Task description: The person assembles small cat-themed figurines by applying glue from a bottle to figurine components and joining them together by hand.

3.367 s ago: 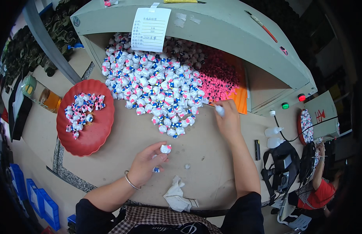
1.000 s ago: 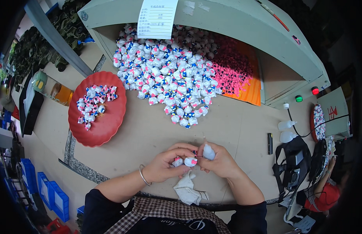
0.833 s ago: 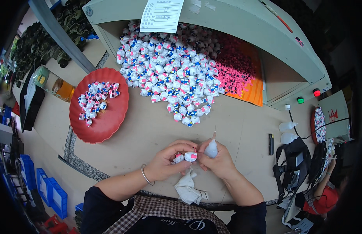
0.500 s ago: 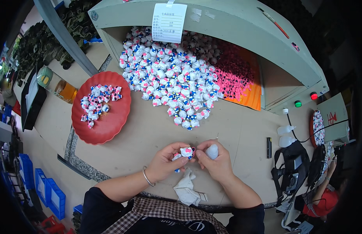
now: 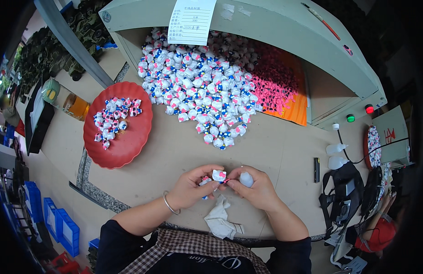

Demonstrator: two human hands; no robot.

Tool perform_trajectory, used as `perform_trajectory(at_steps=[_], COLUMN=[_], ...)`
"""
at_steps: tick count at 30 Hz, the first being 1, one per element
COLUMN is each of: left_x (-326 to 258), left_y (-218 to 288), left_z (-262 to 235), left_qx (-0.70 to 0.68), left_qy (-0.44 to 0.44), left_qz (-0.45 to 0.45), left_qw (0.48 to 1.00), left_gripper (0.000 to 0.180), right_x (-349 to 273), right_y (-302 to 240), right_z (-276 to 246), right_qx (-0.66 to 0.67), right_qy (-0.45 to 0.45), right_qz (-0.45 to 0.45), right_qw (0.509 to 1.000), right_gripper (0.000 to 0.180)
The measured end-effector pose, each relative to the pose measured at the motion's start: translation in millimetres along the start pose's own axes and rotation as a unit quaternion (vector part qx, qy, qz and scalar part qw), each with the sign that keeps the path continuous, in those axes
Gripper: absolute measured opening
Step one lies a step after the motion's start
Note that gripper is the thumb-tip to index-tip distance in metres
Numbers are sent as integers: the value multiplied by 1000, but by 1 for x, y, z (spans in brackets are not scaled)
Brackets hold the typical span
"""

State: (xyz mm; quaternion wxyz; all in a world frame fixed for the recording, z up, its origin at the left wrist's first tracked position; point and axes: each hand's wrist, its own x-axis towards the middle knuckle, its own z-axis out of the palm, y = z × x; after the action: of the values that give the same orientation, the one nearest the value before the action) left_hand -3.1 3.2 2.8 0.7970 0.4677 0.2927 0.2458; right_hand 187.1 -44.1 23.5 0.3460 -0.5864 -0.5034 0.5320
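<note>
My left hand (image 5: 196, 186) is closed around small white cat-head figurines with pink and blue parts. One figurine (image 5: 219, 175) shows clearly between thumb and forefinger; another peeks out nearer the palm. Closed too, my right hand (image 5: 256, 189) pinches a small pink-and-black piece (image 5: 225, 181) against the figurine's lower right side. A translucent white squeeze bottle (image 5: 246, 179) is tucked in the same hand, leaning on the fingers. Below the hands a crumpled white cloth (image 5: 220, 219) lies on the table.
A big heap of figurines (image 5: 198, 86) spreads out from under a pale green shelf (image 5: 248, 18), beside pink pieces (image 5: 277, 86) on orange sheeting. To the left, a red scalloped dish (image 5: 125, 153) holds several figurines. Squeeze bottles (image 5: 338, 162), a black bag (image 5: 341, 194) and another person's arm (image 5: 380, 214) are at the right.
The figurine in my left hand has turned slightly. My right fingertips have come lower beside it, and the pink piece now shows between them. The whole view has shifted slightly.
</note>
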Motion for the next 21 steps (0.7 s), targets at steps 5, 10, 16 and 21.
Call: perform_trajectory(at_steps=[5, 10, 16, 21], left_x=[-1, 1, 2, 0], left_y=[-1, 3, -3, -3], left_z=[-3, 2, 1, 1], left_qx=[20, -12, 59, 207], left_qy=[-10, 28, 68, 64], left_qz=[1, -14, 10, 83], left_qw=[1000, 999, 996, 973], left_gripper=[35, 36, 35, 36], right_x=[1, -1, -3, 6], right_y=[-4, -2, -15, -11], right_z=[-2, -5, -9, -2], right_qx=[-38, -21, 111, 54], right_qy=[-17, -21, -46, -62], right_qz=[37, 21, 98, 115], right_qw=[998, 999, 988, 990], right_gripper=[19, 19, 17, 19])
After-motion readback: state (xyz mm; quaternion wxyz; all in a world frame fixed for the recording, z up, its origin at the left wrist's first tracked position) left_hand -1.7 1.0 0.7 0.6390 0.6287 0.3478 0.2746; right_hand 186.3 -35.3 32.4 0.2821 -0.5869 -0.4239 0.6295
